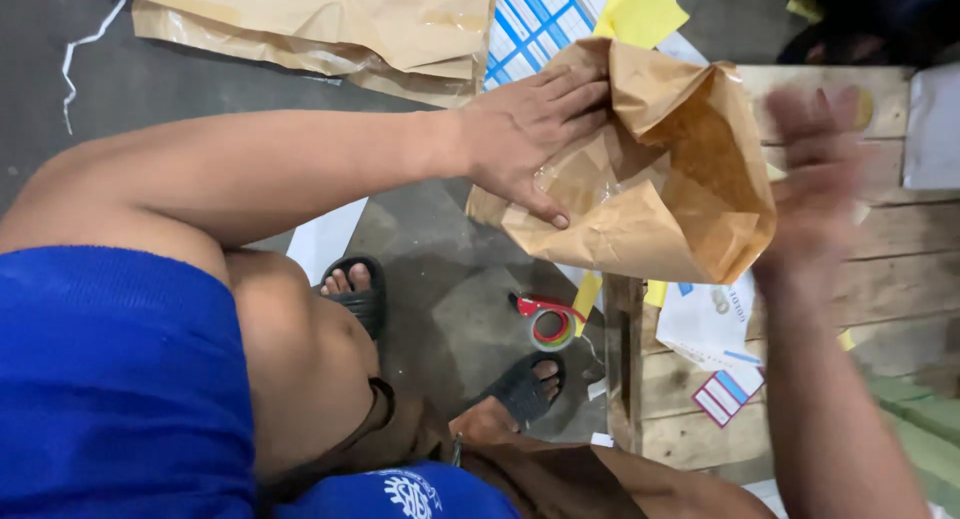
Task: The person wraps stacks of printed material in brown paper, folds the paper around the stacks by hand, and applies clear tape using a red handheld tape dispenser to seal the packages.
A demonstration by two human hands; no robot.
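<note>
The bag [650,179], a crumpled brown paper parcel, sits at about two o'clock from the middle of the view, resting over the near edge of a wooden pallet [900,269]. Its mouth gapes toward three o'clock; the inside shows only brown lining, and I cannot tell what is in it. A patch of clear tape glints on its side.

Nearest, low at six o'clock, are two feet in black sandals on the grey floor, with a red tape dispenser [547,321] between them and the pallet. The left hand [530,134] lies flat on the bag, fingers spread wide, pressing the paper at ten o'clock of the parcel. The right hand [815,174] is a blur at three o'clock beside the bag's mouth, seemingly open; whether it touches the bag I cannot tell.

Printed labels [715,329] and yellow slips lie under the bag. Farther off, at twelve o'clock, more brown paper [330,24] is heaped on the floor.
</note>
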